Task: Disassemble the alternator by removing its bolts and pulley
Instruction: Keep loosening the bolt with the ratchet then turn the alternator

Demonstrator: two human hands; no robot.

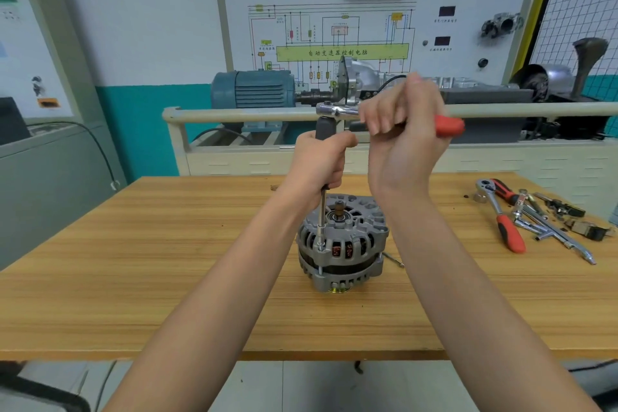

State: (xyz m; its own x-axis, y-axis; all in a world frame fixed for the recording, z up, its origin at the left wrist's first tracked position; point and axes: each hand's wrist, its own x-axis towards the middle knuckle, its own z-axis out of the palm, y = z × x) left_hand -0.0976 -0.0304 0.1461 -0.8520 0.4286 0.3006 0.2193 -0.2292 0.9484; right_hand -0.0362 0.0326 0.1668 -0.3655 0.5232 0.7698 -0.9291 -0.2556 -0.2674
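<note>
Head view: the alternator [342,244] stands near the middle of the wooden desk [133,278], its shaft end pointing up and its copper windings visible through the housing slots. A thin loose bolt [394,259] lies on the desk just right of the alternator's base.

Above the alternator and slightly left of its shaft, the left hand [321,160] is curled around the upper part of a long extension bar [322,211]. The bar runs straight down from that fist to a small socket [321,237] seated on a bolt at the alternator's left edge.

Directly above the alternator, the ratchet wrench [337,109] sits on top of the extension, its chrome head left of the right hand [401,130]. The right hand's fingers wrap the wrench handle, and the red grip end pokes out to the right of the fist. The two hands are close together, nearly touching.

Well to the right of the alternator, near the desk's far right edge, lies a second red-handled ratchet [501,214] beside a heap of chrome tools and small dark parts [555,221].
</note>
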